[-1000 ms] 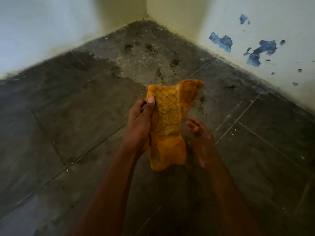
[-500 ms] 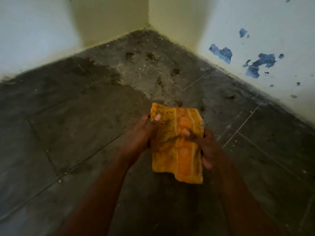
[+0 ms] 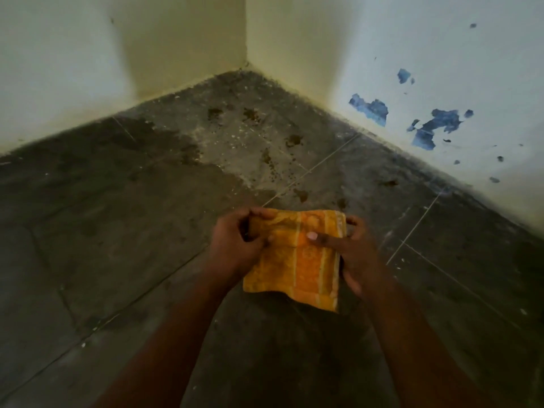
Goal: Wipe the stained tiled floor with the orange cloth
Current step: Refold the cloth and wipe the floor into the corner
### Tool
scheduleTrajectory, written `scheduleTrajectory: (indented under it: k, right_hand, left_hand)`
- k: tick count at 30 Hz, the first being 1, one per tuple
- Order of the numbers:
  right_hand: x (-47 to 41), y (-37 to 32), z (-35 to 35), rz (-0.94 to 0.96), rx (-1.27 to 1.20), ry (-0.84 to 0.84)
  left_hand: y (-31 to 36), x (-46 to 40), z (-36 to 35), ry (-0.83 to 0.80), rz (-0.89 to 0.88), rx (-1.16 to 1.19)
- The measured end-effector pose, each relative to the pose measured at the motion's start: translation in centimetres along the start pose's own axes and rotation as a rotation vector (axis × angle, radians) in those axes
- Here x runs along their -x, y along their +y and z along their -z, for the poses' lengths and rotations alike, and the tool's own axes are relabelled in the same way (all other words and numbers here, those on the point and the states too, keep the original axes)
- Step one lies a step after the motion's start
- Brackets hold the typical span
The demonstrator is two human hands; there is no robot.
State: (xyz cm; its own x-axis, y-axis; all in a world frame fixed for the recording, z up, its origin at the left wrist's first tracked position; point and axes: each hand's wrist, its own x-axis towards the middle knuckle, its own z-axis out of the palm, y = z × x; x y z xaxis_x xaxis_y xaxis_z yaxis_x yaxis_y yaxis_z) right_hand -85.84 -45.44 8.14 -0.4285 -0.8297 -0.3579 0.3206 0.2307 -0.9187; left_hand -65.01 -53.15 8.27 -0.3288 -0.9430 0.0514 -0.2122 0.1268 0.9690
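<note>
An orange patterned cloth (image 3: 297, 260) hangs folded between both hands above the floor. My left hand (image 3: 235, 242) grips its upper left edge. My right hand (image 3: 353, 248) pinches its right side, thumb on the front. The dark grey tiled floor (image 3: 117, 219) spreads below, with brown stains (image 3: 268, 157) scattered over a paler dusty patch toward the corner and more spots just beyond the cloth.
Two pale walls meet in a corner (image 3: 246, 66) straight ahead. The right wall has blue patches of peeled paint (image 3: 435, 128). Light grout lines (image 3: 412, 231) cross the tiles on the right.
My right hand, empty a second ago, has taken hold of the cloth. The cloth went from hanging upright in my left hand to spread flat between both hands, lower in view.
</note>
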Motion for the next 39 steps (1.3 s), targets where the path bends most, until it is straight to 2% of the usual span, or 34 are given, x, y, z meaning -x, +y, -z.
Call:
scheduleTrajectory:
  k: [3,5,10,13,17,19,22,27,31,34,36,39]
  right_hand:
    - [0.1,0.5,0.7,0.131,0.043,0.049]
    - [0.3,0.6,1.0,0.247,0.212,0.032]
    - [-0.1,0.6,0.9,0.359,0.496,0.108]
    - [-0.7,1.1,1.5,0.448,0.663,0.106]
    - [0.9,-0.3,2.6,0.43,0.626,0.039]
    - [2.2,-1.6,3.6,0.346,0.489,-0.042]
    - [3.5,-2.7,5.1,0.256,0.391,-0.096]
    - [5.9,-4.2,6.1,0.171,0.462,-0.14]
    - [6.4,-3.8,7.0,0.047,0.254,-0.057]
    - [5.8,-3.2,7.2,0.009,0.093,0.068]
    - [4.8,-3.0,7.6,0.18,0.21,0.207]
    - [2.5,-2.1,8.3,0.5,0.555,0.39]
  left_hand:
    - [0.0,0.3,-0.5,0.004,-0.072,-0.081]
    - [-0.1,0.5,-0.7,0.008,-0.092,-0.101]
    - [0.2,0.1,-1.8,0.039,-0.167,-0.299]
    - [0.7,-0.1,-2.3,0.097,-0.249,-0.292]
    - [1.5,-0.7,-2.1,0.168,-0.343,-0.369]
    - [2.0,-1.2,-1.8,0.063,-0.365,-0.359]
    - [3.4,-1.0,-2.5,-0.151,-0.262,-0.207]
    - [5.3,-0.5,-4.7,-0.168,-0.254,-0.087]
    - [5.6,-0.7,-5.9,-0.217,-0.229,-0.045]
    - [4.9,-1.5,-6.9,-0.242,-0.082,0.1]
    - [3.3,-2.1,-7.6,-0.221,0.023,0.085]
    - [0.3,-3.0,-7.8,-0.119,0.093,-0.233]
